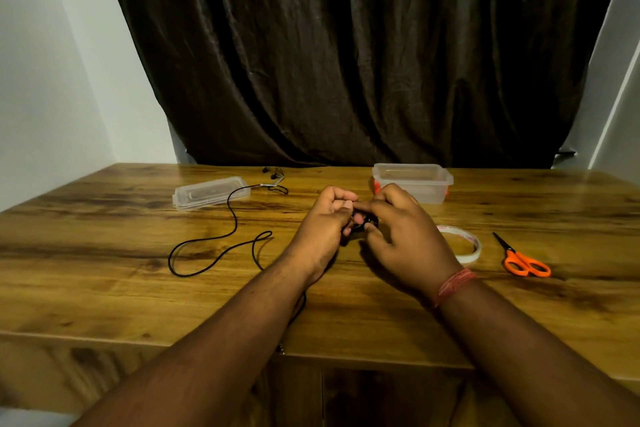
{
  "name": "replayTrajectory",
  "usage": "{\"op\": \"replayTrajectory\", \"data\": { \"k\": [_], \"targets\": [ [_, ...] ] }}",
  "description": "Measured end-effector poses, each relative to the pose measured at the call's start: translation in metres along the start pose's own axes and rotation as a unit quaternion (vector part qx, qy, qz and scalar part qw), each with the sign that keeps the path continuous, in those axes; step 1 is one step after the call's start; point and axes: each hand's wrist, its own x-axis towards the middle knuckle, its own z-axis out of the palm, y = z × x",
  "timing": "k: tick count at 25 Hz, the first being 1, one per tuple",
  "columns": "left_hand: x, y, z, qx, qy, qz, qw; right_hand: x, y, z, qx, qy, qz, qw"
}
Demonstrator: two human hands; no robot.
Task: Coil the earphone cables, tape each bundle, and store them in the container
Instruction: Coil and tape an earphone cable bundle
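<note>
Earphone cable (207, 246), black and thin, is the matter on the wooden table (104, 288), but I'll take the room from the biggest thing down. Behind the table hangs a dark brown curtain (346, 45), filling the wall between two pale sides. The tabletop itself is broad and grainy. The person's two forearms reach out over its near edge, and both hands meet above the middle of it. The left hand (325, 218) has its fingers curled in, thumb tucked toward the right hand (398, 229), whose fingers are likewise bent; between them they pinch a small black bundle (360, 224) of cable, mostly hidden by the fingers. A red thread band (453, 282) circles the right wrist.

At the far edge, just beyond the hands, stands a clear plastic container (415, 180), open on top. Its clear lid (209, 192) lies apart, to the far left. Near the lid the loose cable starts at a pair of earbuds (273, 173), snakes forward in a loop and runs under the left forearm. Just right of the right hand lies a roll of tape (464, 243), and farther right, orange-handled scissors (523, 260).
</note>
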Motion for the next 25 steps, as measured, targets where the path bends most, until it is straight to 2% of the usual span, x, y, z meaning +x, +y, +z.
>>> {"op": "replayTrajectory", "data": {
  "k": [2, 5, 12, 25],
  "targets": [
    [-0.001, 0.001, -0.001, -0.003, -0.003, -0.004, 1.0, 0.001, 0.003, 0.0, 0.065, 0.02, 0.025, 0.997],
    [-0.003, 0.004, -0.002, -0.004, -0.019, 0.009, 1.0, 0.002, 0.007, -0.001, 0.125, -0.004, 0.044, 0.991],
    [-0.009, 0.01, 0.005, 0.033, -0.049, 0.012, 0.998, 0.0, 0.011, -0.005, 0.223, 0.006, 0.091, 0.97],
    [-0.017, 0.016, 0.002, 0.119, -0.075, 0.057, 0.988, 0.001, 0.01, -0.006, 0.251, 0.025, 0.089, 0.963]
  ]
}}
